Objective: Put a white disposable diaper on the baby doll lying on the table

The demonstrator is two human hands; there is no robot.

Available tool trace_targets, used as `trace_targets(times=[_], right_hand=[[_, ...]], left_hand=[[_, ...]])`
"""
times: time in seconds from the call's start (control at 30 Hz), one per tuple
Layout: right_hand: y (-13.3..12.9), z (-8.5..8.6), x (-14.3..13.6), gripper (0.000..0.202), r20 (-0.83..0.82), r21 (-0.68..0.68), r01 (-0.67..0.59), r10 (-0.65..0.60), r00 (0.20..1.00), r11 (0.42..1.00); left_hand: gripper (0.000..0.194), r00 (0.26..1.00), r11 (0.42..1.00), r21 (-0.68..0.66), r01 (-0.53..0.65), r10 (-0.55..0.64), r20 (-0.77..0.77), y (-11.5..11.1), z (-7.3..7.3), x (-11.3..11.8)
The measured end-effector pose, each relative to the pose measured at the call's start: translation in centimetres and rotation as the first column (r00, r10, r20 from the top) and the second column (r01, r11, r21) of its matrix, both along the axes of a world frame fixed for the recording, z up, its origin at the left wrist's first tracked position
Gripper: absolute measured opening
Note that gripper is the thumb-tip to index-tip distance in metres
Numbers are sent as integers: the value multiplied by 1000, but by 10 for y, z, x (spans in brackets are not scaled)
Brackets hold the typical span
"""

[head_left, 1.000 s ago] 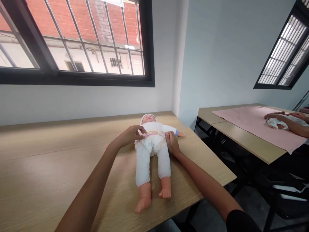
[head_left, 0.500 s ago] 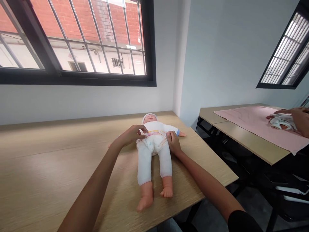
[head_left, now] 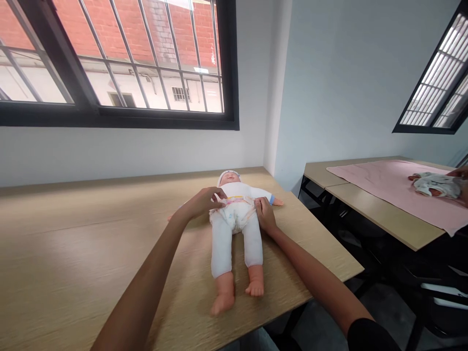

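Observation:
A baby doll (head_left: 239, 190) lies on its back on the wooden table, its head toward the wall and its feet toward me. It wears a white suit and a cap, with a white diaper (head_left: 236, 214) around its hips over the suit. My left hand (head_left: 206, 201) is at the diaper's left side, fingers curved and thumb apart from them, the tips at its waist edge. On the other side, my right hand (head_left: 265, 214) has its fingers closed on the diaper's waist edge. A coloured strip (head_left: 236, 199) crosses the front of the waistband.
The wooden table (head_left: 91, 243) runs along the wall beneath a barred window (head_left: 153, 53). To the right, a second table (head_left: 387, 222) bears a pink cloth (head_left: 383, 185) with another doll (head_left: 435, 185) on it. Another person's hand (head_left: 461, 171) is by that doll.
The view has shifted slightly, while my hands keep nearly the same place on the diaper. At the other table, the person's hands have drawn back to the right, showing more of that doll.

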State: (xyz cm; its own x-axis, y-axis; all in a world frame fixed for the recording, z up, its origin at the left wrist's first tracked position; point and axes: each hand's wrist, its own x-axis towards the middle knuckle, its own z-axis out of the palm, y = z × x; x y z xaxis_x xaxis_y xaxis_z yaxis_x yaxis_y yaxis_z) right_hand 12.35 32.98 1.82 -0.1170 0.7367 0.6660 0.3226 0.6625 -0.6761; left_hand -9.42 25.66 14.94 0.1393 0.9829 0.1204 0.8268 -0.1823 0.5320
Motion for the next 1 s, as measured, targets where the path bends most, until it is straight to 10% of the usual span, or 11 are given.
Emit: trace_targets(times=[1.0], right_hand=[[0, -1, -1, 27, -8, -9, -10, 9, 1000, 1000]], left_hand=[[22, 995, 1000, 17, 7, -9, 101, -1, 2, -1]])
